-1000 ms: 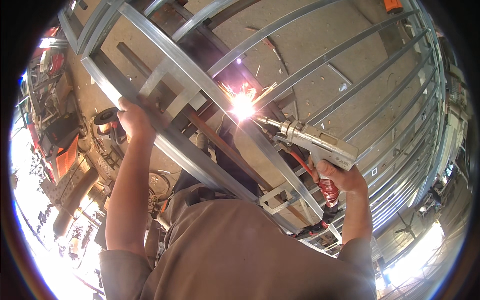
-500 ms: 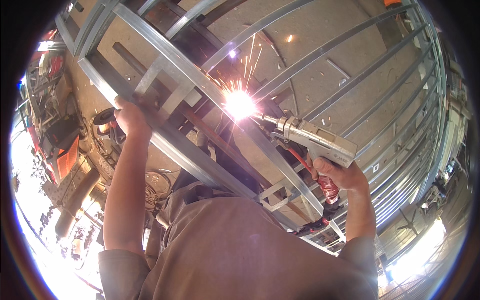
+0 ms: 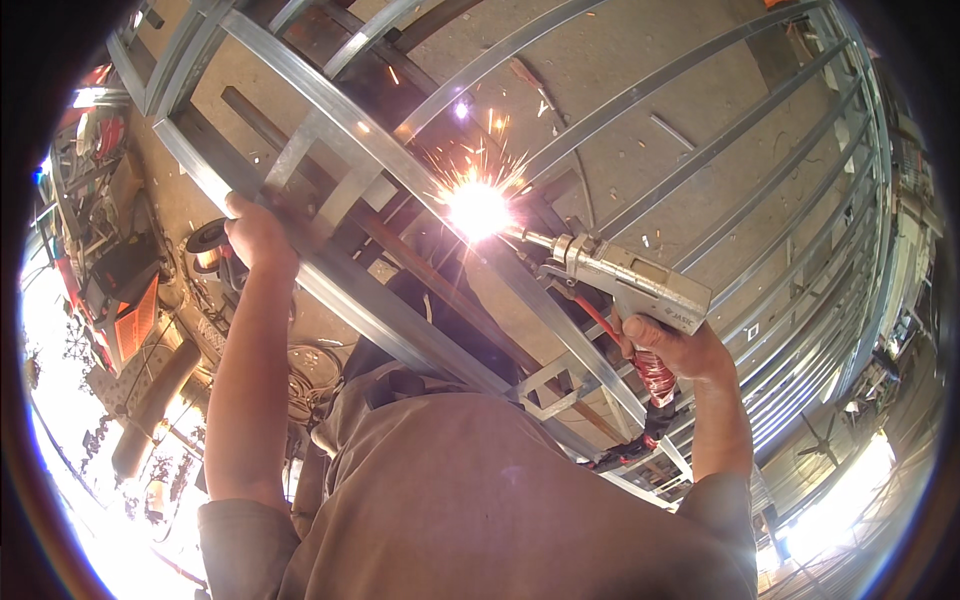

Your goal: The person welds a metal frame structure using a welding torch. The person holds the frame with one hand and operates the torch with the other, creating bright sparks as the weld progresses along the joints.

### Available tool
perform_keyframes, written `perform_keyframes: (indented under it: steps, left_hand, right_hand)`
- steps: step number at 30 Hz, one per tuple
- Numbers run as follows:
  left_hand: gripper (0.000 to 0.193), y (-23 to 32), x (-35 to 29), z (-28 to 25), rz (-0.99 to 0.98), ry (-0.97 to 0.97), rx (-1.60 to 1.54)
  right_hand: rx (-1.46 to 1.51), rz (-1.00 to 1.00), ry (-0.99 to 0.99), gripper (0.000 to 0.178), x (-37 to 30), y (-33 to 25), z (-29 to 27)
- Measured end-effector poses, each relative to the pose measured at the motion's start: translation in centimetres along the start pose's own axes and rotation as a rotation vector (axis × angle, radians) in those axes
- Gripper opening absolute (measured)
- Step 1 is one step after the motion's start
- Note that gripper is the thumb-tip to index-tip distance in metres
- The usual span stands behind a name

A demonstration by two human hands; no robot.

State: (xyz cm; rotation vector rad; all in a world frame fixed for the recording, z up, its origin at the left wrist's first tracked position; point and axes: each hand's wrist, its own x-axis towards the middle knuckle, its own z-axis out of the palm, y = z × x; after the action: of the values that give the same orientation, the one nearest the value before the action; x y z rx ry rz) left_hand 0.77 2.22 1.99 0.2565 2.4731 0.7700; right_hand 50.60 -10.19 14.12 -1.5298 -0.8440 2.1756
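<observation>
My right hand (image 3: 680,350) is wrapped round the grip of a grey, pistol-shaped welding gun (image 3: 640,282). Red wrapping and a dark cable run down from its handle. The gun's nozzle points left at a galvanized steel rail (image 3: 330,110), where a white-hot glow (image 3: 479,210) throws orange sparks and hides the joint and the nozzle tip. On the left, my left hand (image 3: 258,238) grips the near steel rail (image 3: 350,300) of the same frame, its fingers partly hidden behind the metal. Short flat crosspieces (image 3: 350,190) join the two rails.
Long parallel bars (image 3: 690,165) of the frame stretch away to the right. A wire spool (image 3: 208,240) sits beyond my left wrist, near coiled cable (image 3: 312,375). An orange-and-black machine (image 3: 132,310) stands far left. Loose scraps lie on the concrete floor (image 3: 620,110).
The sparks have changed shape, now fanning out more evenly above the glow. Both hands and the welding gun stay almost where they were, with the glow still at the same rail.
</observation>
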Motion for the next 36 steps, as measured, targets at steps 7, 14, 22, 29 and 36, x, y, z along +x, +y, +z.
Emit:
perform_keyframes:
  steps: [7, 14, 22, 29, 36]
  left_hand:
    - [0.088, 0.6, -0.6, 0.0, 0.0, 0.039, 0.081]
    - [0.088, 0.2, 0.9, 0.2, 0.013, 0.07, 0.106]
    - [0.081, 0.2, 0.9, 0.1, -0.038, 0.007, -0.021]
    - [0.08, -0.1, 1.5, -0.1, -0.05, -0.042, -0.09]
    - [0.083, 0.5, 0.4, 0.0, -0.028, -0.004, 0.007]
  right_hand:
    - [0.03, 0.016, 0.008, 0.055, -0.4, 0.4, -0.1]
    - [0.175, 0.016, 0.087, 0.057, -4.0, 1.8, -1.8]
    - [0.123, 0.098, 0.033, 0.052, -7.4, 5.0, -4.0]
    - [0.072, 0.131, 0.016, 0.065, -7.3, 6.3, -4.6]
    - [0.06, 0.177, 0.005, 0.07, -7.3, 6.1, -4.6]
